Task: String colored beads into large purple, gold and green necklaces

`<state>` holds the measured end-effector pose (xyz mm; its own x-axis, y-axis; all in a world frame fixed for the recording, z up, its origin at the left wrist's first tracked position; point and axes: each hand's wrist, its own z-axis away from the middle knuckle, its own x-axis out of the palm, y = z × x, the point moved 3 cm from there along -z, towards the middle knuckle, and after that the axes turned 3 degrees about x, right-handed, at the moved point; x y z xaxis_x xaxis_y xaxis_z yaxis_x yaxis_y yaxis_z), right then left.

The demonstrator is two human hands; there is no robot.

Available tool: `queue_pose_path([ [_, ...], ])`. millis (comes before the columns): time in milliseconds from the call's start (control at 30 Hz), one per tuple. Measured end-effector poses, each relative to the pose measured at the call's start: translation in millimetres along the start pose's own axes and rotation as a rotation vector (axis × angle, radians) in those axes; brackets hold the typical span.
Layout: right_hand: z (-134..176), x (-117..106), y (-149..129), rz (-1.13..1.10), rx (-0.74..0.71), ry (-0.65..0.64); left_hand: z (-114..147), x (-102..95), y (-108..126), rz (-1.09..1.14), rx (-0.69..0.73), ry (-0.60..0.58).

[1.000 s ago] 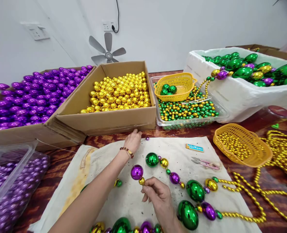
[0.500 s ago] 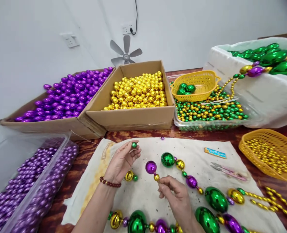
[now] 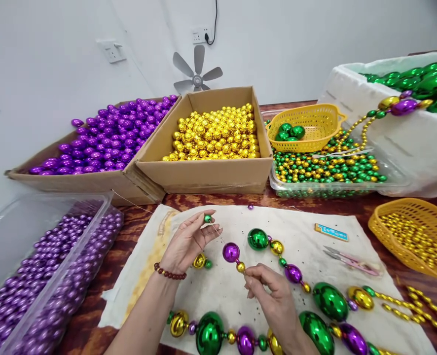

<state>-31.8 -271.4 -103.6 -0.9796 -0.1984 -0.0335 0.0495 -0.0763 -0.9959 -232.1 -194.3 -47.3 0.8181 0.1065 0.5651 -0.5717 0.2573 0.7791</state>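
My left hand [image 3: 189,236], wearing a dark red bead bracelet [image 3: 169,271], pinches a small green bead [image 3: 207,218] between thumb and forefinger, its other fingers loosely spread. From that bead a thin thread runs down to a shiny purple bead [image 3: 231,252], with a gold bead [image 3: 241,266] below it. My right hand [image 3: 268,291] has thumb and forefinger closed on the string just beside the gold bead. Beyond it lies a strand starting with a large green bead [image 3: 258,239]. Another strand, with a big green ball [image 3: 209,333], crosses the near edge of the cloth [image 3: 144,276].
Cardboard boxes of purple beads [image 3: 107,138] and gold beads [image 3: 218,133] stand at the back. A clear tub of small purple beads [image 3: 55,266] is left. Right are snips [image 3: 351,260], a blue-labelled piece [image 3: 331,231], a yellow basket [image 3: 379,227] and a white foam box [image 3: 351,113].
The whole view has shifted slightly right and up. Both hands keep their holds, and the thread between the green and purple beads shows more clearly.
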Motion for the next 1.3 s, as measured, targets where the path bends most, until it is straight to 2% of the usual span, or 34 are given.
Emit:
queue_pose_path([
  [167, 2.8, -1.2, 2.2, 0.034, 0.016, -0.007, -0.4, 0.6, 3.8, -0.059, 0.014, -0.021],
  [467, 1.4, -1.0, -2.5, 0.023, 0.02, -0.026, 0.9, -1.8, 18.9, -0.294, 0.008, -0.104],
  [633, 2.0, 0.5, -4.2, 0.019, 0.015, -0.025, 2.1, -3.6, 22.0, -0.346, 0.024, -0.095],
  [767, -0.3, 4.8, -3.1, -0.013, 0.054, -0.025, 6.2, 2.8, 21.0, -0.448, 0.046, -0.097],
  [900, -3.4, 12.3, 5.4, -0.107, 0.112, -0.026, 17.5, 2.1, 19.1, -0.752, 0.068, -0.128],
  [1033, -3.4, 15.1, 14.9, -0.151, 0.146, -0.032, 33.6, -24.7, 19.6, -1.374, 0.283, -0.043],
  [1133, -1.7, 13.0, 18.6, -0.158, 0.165, -0.031, 45.9, -42.3, 8.8, -1.796, 0.321, -0.096],
  [1200, -0.6, 11.2, 19.0, -0.161, 0.169, -0.027, 51.7, -45.8, -0.4, -1.944, 0.297, -0.144],
  [1300, 0.4, 9.8, 18.6, -0.163, 0.171, -0.027, 54.8, -41.7, -10.1, -2.051, 0.272, -0.19],
])
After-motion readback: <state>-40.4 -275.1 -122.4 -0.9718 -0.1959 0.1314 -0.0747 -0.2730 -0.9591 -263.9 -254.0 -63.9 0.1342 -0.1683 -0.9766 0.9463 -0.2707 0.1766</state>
